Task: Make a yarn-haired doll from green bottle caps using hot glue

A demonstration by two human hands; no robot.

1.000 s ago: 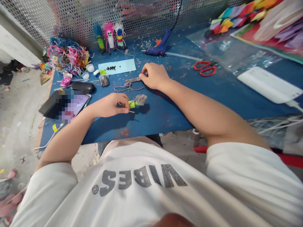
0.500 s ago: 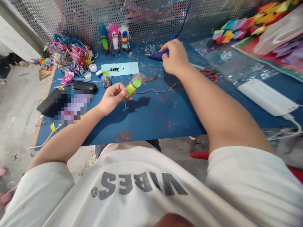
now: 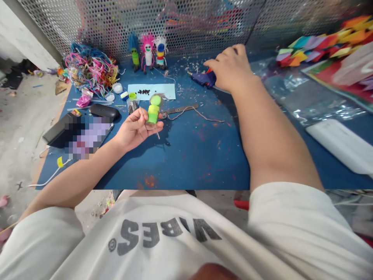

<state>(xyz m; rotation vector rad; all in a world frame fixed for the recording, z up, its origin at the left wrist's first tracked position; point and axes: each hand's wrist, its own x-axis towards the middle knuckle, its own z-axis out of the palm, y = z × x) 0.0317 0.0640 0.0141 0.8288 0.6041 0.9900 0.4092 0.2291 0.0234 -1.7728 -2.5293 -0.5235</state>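
Note:
My left hand holds a small green doll upright between thumb and fingers. The doll has a round light-green head, a two-tone green body and grey yarn behind the head. A grey strand hangs below it. My right hand is at the back of the table with its fingers spread, beside and partly over a blue hot glue gun lying on its side; its rear is hidden by the hand. To the right of the doll, a grey yarn strand trails over a flat metal strip.
Three finished-looking dolls stand by the perforated metal panel. Left are a heap of coloured yarn, a black case and a phone. Black beads lie on light-blue paper. A white power bank sits right.
My right hand has come off the glue gun and its fingers have spread. My left hand has turned the doll more upright. The view has shifted slightly.

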